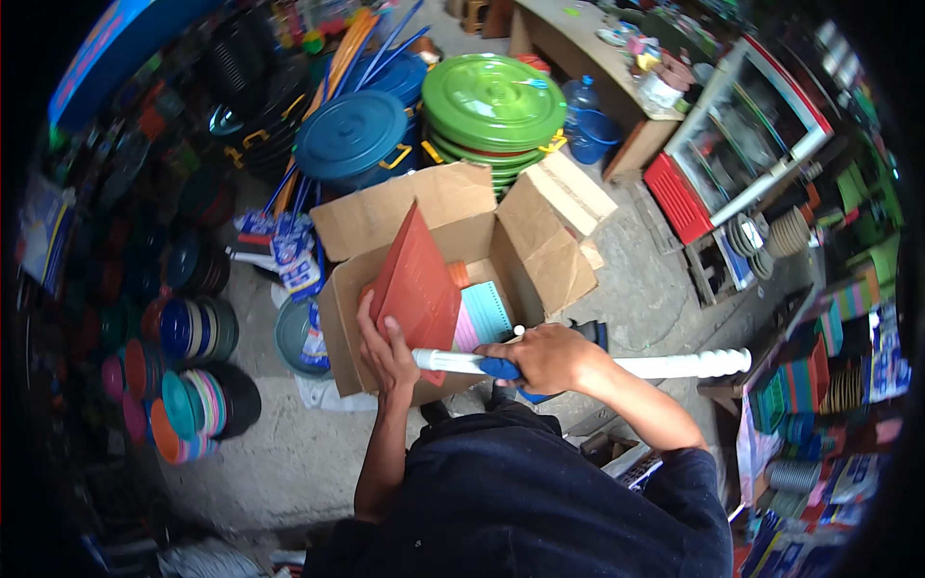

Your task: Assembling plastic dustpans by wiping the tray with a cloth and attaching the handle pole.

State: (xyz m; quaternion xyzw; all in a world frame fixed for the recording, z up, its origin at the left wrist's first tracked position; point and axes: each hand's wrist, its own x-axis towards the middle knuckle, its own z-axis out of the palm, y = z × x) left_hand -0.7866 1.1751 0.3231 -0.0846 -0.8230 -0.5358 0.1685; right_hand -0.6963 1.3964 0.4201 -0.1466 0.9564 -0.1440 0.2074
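Note:
My left hand is closed on the lower edge of a flat, orange-red plastic piece, perhaps a rectangular basket or tray. It stands tilted in the open cardboard box. My right hand is wrapped round a long white rod with a blue part and a twisted far end; its exact kind I cannot make out. The rod lies crosswise over the near side of the box, its left end close to my left wrist. Inside the box are turquoise and pink plastic pieces, partly hidden.
Beyond the box stand lidded tubs, one green and one blue. Stacked coloured bowls line the floor at the left. A red-and-white glass-front cabinet is at the right, with shelves of goods nearer me.

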